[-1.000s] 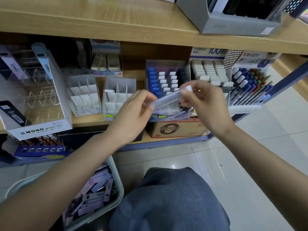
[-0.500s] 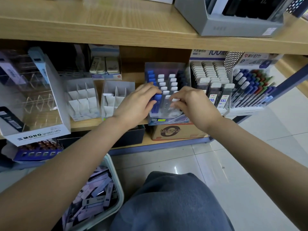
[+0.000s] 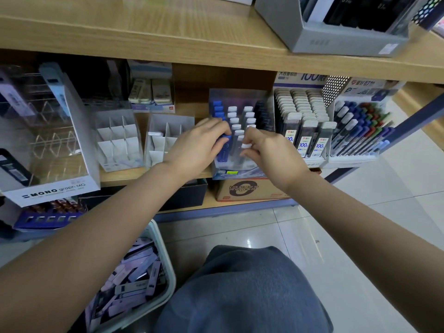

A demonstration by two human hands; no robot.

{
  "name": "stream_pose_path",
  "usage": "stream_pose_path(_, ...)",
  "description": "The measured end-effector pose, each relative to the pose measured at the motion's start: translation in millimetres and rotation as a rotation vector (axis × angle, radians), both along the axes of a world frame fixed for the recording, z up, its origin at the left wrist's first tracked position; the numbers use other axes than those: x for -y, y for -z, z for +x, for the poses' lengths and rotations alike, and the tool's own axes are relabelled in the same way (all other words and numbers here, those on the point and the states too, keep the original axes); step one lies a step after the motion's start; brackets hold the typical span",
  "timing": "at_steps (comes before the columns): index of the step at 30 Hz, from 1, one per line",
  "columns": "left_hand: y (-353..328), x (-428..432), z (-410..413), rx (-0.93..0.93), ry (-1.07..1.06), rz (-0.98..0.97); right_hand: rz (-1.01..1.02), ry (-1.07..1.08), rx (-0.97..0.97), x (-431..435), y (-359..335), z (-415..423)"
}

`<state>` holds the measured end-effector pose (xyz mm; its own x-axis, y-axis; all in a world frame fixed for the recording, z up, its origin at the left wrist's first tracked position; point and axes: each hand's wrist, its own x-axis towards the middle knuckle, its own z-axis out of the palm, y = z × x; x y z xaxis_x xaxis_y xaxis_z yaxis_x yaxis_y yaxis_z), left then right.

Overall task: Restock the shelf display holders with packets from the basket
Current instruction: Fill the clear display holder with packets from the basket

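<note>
A clear display holder (image 3: pixel 240 173) on the lower shelf holds rows of blue-capped, white-capped and dark packets. My left hand (image 3: pixel 199 145) rests at its front left, fingers curled round a blue packet (image 3: pixel 224 150). My right hand (image 3: pixel 266 150) is at the holder's front middle, its fingertips pinching the white cap of a clear packet (image 3: pixel 245 146) that stands in a slot. A pale basket (image 3: pixel 165 267) on the floor at lower left holds several lilac and grey packets (image 3: pixel 134 282).
Two white divided holders (image 3: pixel 117 138) (image 3: pixel 168 131) stand left of the clear one, mostly bare. A large MONO display box (image 3: pixel 52 188) sits at the far left. Lead refill and pen displays (image 3: pixel 305 131) crowd the right. My knee (image 3: pixel 245 289) is below, over tiled floor.
A second ago both hands held a clear packet in the air before the shelf. They moved forward to the clear holder, and the packet now stands in a slot.
</note>
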<state>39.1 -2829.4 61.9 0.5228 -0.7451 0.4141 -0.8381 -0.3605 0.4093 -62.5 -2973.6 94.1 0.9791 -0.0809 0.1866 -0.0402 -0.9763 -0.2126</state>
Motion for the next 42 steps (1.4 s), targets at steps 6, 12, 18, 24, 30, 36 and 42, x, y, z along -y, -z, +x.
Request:
stream_pose_path(6,-10.4,-6.2,-1.7,0.016,0.008,0.093,-0.242,-0.021,0.113,-2.0,-0.9,-6.5)
stream_pose_path(12,-13.9,-68.9,-27.0,0.066,-0.068,0.045,-0.37,-0.123,0.177,-32.8,-19.2,-10.2)
stream_pose_path(18,40.1,-182.7,-61.5,0.049,-0.188,0.158,-0.409,-0.371,0.256,-111.6,9.1,-2.5)
stream_pose_path(24,139.8,-284.7,-91.3,-0.263,-0.435,0.463,-0.27,-0.49,-0.051,-186.8,105.7,10.6)
stream_pose_path(30,201.3,-312.5,-111.0,-0.718,-0.563,0.493,-0.071,-0.503,-0.695,-233.4,208.2,13.1)
stream_pose_path(36,244.5,-301.4,-117.4,-1.051,-0.5,0.465,0.293,-0.283,-0.949,-245.8,264.3,-9.6)
stream_pose_path(42,269.8,-293.1,-123.3,-1.24,-0.688,0.283,0.298,-0.235,-1.024,-254.0,291.0,-22.4)
